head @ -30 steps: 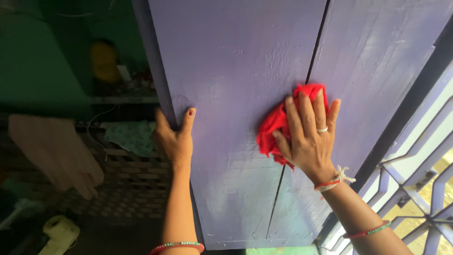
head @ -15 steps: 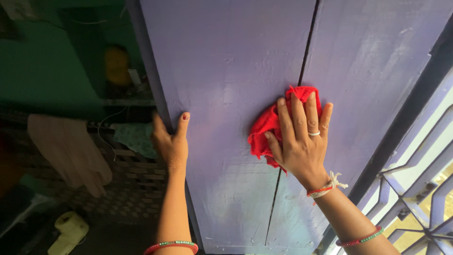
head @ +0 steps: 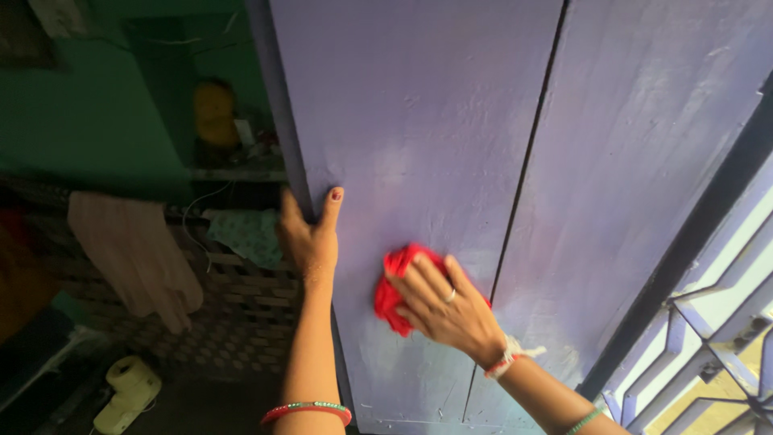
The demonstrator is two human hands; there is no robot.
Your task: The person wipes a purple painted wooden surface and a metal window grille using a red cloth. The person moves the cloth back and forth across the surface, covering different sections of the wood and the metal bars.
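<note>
Two tall purple planks make up the door, the biggest thing in view, with a dark seam running down between them. To its right stands a pale purple window grille; to its left a dim green room holds a shelf and a beige cloth hung over a woven frame.

The left hand grips the door's left edge, thumb on the painted face and the other fingers wrapped behind the plank, so they are closed on the wood. The right hand lies flat on the left plank, just left of the seam, fingers spread a little and pressing a red rag against the paint.

The rag sits bunched under that palm, touching the door, low on the plank. It looks soft, light and limp, likely to slump or slide out if the pressure eases; a crumpled handful under the palm and fingers seems the surest hold.
</note>
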